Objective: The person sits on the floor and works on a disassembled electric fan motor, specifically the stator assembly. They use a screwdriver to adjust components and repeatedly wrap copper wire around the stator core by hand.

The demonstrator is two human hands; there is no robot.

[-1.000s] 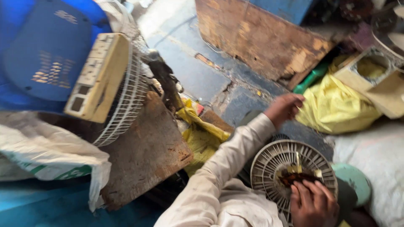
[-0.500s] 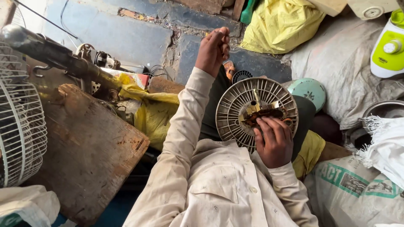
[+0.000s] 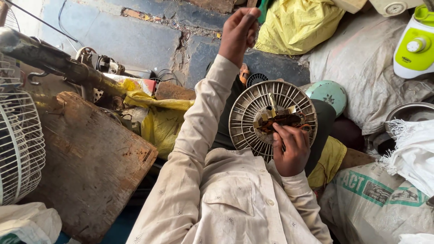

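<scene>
A person seen from above sits on the ground among clutter, with a round slotted plastic fan cover (image 3: 271,118) resting on the lap, its ribbed face turned up; the right hand (image 3: 289,149) lies on the lower part of the cover, its fingers curled down onto the rusty metal bracket (image 3: 280,119) at the centre, though whether they pinch it or only press on it cannot be told; the left hand (image 3: 237,31) is raised well away at the end of a stretched arm, its fingers drawn together around something thin that is too small to make out; the cover looks light and fairly stiff, but its thin ribs would probably flex or snap under a hard squeeze, so the thicker outer rim seems the safer place to take hold, with the centre left free; the bracket looks hard, rough and sharp-edged, with thin wires near it that seem easy to snag; to the left lie a worn wooden board (image 3: 86,167), a white wire fan guard (image 3: 18,144) and a yellow plastic bag (image 3: 158,122); to the right sit a pale green round lid (image 3: 329,94), a grey sack (image 3: 375,58) and a green and white appliance (image 3: 416,45).
</scene>
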